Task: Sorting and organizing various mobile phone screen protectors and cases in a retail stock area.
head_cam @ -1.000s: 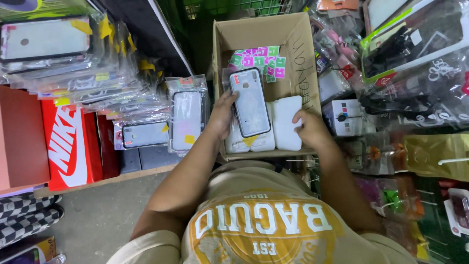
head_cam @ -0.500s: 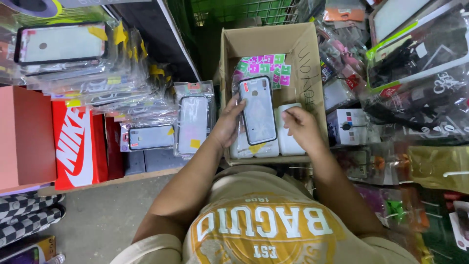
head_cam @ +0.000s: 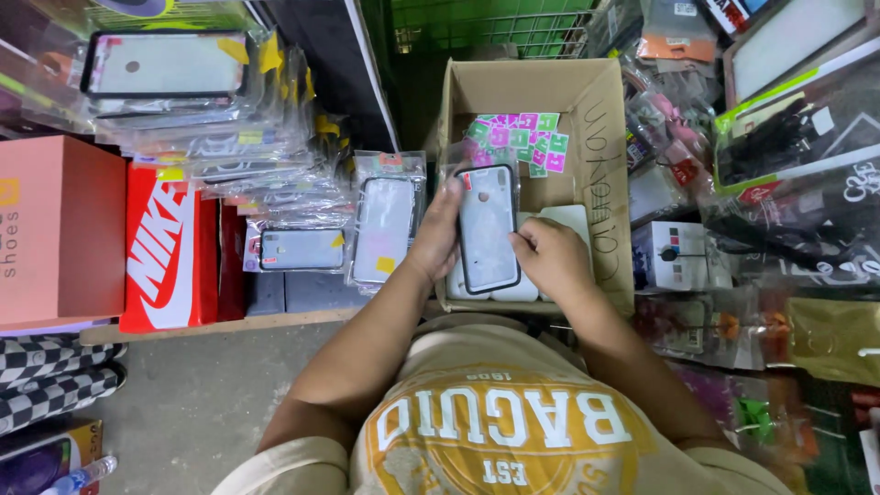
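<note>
Mid-inspection: left hand [head_cam: 438, 240] grips bagged phone case [head_cam: 487, 227] over cardboard box [head_cam: 605, 137]; right hand [head_cam: 550, 257] pinches its edge; careful two-handed handling likely needed.

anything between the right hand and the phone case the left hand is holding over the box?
Nothing visible. The right hand already touches the right edge of the phone case, which the left hand grips above the cardboard box.

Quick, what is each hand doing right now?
Left hand: closed on the phone case.
Right hand: fingers touching the case's right edge; a firm grip cannot be told.
</note>
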